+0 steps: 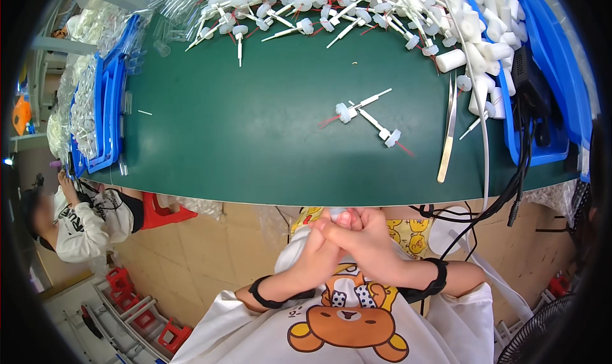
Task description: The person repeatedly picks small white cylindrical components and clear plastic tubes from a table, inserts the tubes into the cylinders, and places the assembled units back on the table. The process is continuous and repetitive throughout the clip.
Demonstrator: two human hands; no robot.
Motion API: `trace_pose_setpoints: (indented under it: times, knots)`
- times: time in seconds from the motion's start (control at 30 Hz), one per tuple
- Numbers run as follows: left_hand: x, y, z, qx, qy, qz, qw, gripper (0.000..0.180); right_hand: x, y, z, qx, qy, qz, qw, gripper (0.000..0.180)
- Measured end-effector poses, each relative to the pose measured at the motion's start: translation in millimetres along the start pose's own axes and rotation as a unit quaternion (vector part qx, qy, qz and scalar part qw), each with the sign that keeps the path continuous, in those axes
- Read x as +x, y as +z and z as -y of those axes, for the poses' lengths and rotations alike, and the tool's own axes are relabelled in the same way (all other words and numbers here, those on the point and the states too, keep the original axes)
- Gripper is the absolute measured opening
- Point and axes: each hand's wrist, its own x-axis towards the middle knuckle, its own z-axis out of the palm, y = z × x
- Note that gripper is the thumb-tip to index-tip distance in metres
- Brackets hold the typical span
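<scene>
The fingers [344,218] of both hands are curled tight together just below the near edge of the table [242,134], pinched around a small white piece [336,211] whose tip alone shows between them; what kind of piece it is cannot be told. The left hand [319,252] comes up from the lower left, the right hand [362,240] crosses over it from the right, and the two press against each other; each wrist wears a black band.

Out on the green table, well apart from the hands, lie two white plastic stems with round caps [370,116], crossed over one another, thin red strands trailing from them; just to their right lies a long pair of metal tweezers [449,134]; along the far edge spreads a big heap of like white stems [306,10]; white foam cylinders [484,39] fill a blue tray [542,153] at the right; blue trays with clear bags [105,109] stand at the left; another person [83,220] sits low at the left.
</scene>
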Motion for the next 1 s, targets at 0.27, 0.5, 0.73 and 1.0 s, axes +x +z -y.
trace_pose_setpoints:
  times: [0.27, 0.5, 0.73, 1.0]
  knots:
    - [2, -16, -38, 0.017, -0.140, 0.065, 0.988, 0.018, -5, 24, -8, 0.087, 0.061, -0.068, 0.992, 0.015]
    - [1, -11, -15, -0.007, -0.035, 0.079, 0.996, 0.019, -8, 10, 0, -0.010, 0.016, -0.012, 1.000, 0.021]
    - [3, -19, -11, 0.010, -0.015, 0.108, 0.994, 0.018, -4, 3, -11, -0.032, -0.001, 0.002, 0.999, 0.025]
    - [5, -24, 1, 0.086, 0.005, 0.063, 0.994, 0.020, -4, 2, -14, 0.015, 0.012, -0.012, 1.000, 0.020]
